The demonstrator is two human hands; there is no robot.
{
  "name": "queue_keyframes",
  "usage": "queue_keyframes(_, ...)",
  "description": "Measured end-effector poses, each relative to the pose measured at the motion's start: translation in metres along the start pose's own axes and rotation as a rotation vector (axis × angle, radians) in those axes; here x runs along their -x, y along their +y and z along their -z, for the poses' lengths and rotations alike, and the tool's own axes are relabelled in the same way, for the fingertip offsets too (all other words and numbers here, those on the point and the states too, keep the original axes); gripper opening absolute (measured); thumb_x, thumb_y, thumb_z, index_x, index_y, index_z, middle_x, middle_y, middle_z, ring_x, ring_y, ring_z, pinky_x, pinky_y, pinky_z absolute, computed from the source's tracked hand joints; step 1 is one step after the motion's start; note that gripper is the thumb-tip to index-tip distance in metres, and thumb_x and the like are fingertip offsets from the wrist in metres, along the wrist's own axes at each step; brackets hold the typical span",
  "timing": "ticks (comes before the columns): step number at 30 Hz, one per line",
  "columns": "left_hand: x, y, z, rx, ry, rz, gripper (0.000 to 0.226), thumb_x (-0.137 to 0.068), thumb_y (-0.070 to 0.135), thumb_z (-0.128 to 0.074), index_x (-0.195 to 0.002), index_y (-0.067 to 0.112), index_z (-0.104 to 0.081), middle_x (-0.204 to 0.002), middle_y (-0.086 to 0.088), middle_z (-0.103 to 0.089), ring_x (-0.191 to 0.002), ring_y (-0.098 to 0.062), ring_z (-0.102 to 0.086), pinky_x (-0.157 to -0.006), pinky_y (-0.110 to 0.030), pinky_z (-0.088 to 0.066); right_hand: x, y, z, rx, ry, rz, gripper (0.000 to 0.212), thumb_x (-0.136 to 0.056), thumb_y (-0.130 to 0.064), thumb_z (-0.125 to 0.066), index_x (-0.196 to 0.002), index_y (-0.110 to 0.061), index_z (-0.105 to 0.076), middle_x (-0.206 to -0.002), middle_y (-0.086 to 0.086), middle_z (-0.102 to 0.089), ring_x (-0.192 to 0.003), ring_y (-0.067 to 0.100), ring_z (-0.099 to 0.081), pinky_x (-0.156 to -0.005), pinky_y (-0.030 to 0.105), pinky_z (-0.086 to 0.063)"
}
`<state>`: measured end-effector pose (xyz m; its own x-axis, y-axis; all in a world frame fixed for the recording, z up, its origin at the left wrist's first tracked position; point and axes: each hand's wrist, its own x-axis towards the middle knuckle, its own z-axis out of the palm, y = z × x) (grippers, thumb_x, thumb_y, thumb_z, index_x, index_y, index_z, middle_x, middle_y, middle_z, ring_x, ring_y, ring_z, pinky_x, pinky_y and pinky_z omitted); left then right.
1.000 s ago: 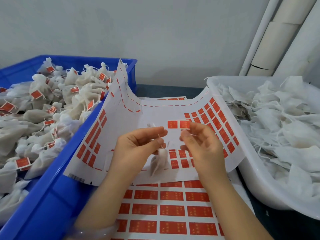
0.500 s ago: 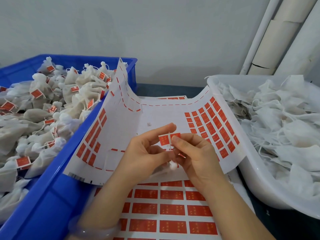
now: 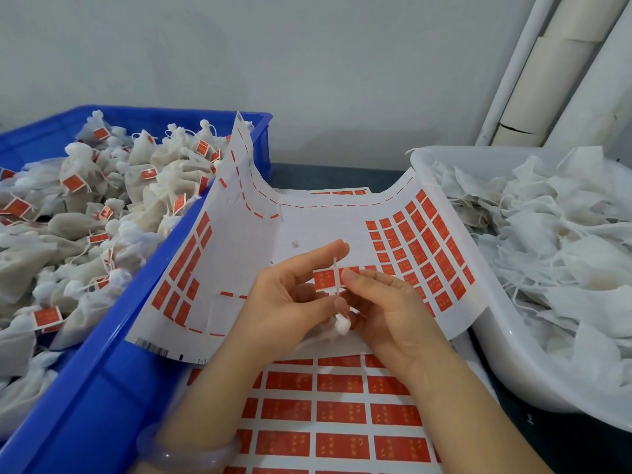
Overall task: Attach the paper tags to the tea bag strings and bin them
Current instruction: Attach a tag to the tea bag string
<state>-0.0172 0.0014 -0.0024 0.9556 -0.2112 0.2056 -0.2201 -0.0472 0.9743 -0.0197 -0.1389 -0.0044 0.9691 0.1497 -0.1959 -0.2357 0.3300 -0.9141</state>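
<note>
Both hands meet at the centre, above a curled sticker sheet [image 3: 260, 254]. My left hand [image 3: 287, 302] and my right hand [image 3: 386, 313] together pinch one red paper tag [image 3: 325, 280], held flat and open. A white string [image 3: 337, 273] lies down the tag's middle. It runs to a small white tea bag [image 3: 340, 325] that hangs bunched between my palms, mostly hidden. The blue bin [image 3: 102, 354] on the left holds several tagged tea bags [image 3: 82, 213]. The white tub [image 3: 506, 343] on the right holds untagged bags [image 3: 561, 254].
A full sheet of red tags [image 3: 342, 412] lies flat under my forearms. A pale bracelet [image 3: 191, 453] circles my left wrist. White pipes [image 3: 554, 73] stand at the back right against the grey wall. A dark table strip [image 3: 335, 174] shows between the bins.
A second ago my hands were apart, the right peeling a tag off the sheet. They have come together, and the string now lies across the open tag.
</note>
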Motion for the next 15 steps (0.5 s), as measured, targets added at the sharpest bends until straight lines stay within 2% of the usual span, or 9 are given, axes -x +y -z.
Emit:
queue_keyframes(5, 0.0004, 0.0000, -0.0012, -0.012, -0.002, -0.009, 0.063, -0.079, -0.004, -0.068, -0.110, 0.049, -0.056, -0.113, 0.033, -0.061, -0.085, -0.015, -0.067, -0.066, -0.019, -0.055, -0.0011, 0.0006, 0.0003, -0.020, -0.017, -0.019, 0.024, -0.060, -0.031, -0.070, -0.077, -0.016, -0.076, -0.081, 0.005, -0.072, -0.082, 0.019, -0.065, -0.077, 0.032, -0.052)
queue_keyframes(9, 0.0005, 0.0008, -0.0022, -0.048, 0.012, -0.017, 0.063, -0.079, -0.004, -0.067, -0.113, 0.047, -0.055, -0.106, 0.034, -0.062, -0.088, -0.025, -0.065, -0.070, -0.029, -0.059, -0.0009, 0.0016, 0.0001, -0.006, 0.011, -0.010, 0.022, -0.059, -0.032, -0.070, -0.075, -0.018, -0.076, -0.079, 0.003, -0.071, -0.077, 0.016, -0.066, -0.074, 0.030, -0.052)
queue_keyframes(15, 0.0015, 0.0030, -0.0024, -0.067, 0.004, -0.031, 0.064, -0.079, -0.004, -0.067, -0.114, 0.047, -0.053, -0.109, 0.036, -0.061, -0.078, -0.024, -0.069, -0.067, -0.031, -0.060, -0.0008, 0.0036, -0.0007, 0.015, 0.044, 0.017, 0.018, -0.058, -0.032, -0.071, -0.071, -0.021, -0.075, -0.075, 0.001, -0.071, -0.073, 0.014, -0.066, -0.070, 0.028, -0.051)
